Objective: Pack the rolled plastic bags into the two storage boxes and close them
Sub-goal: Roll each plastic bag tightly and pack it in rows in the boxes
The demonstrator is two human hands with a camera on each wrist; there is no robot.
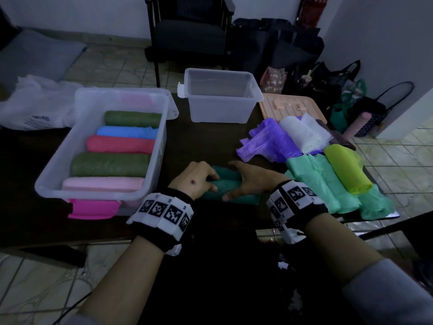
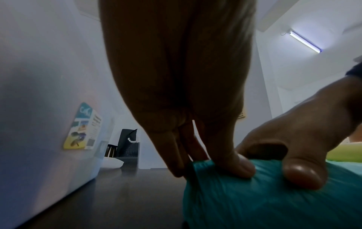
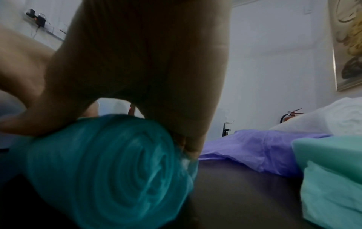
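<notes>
A: The dark teal rolled plastic bag is gripped at both ends, near centre of the dark table.

B: Left hand and right hand are curled round it, so the roll is likely kept tight for boxing.

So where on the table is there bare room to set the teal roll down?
Bare tabletop lies between the large box, the small empty box and the purple bags. The right side is crowded with green rolls. Both hands hold the teal roll.
</notes>
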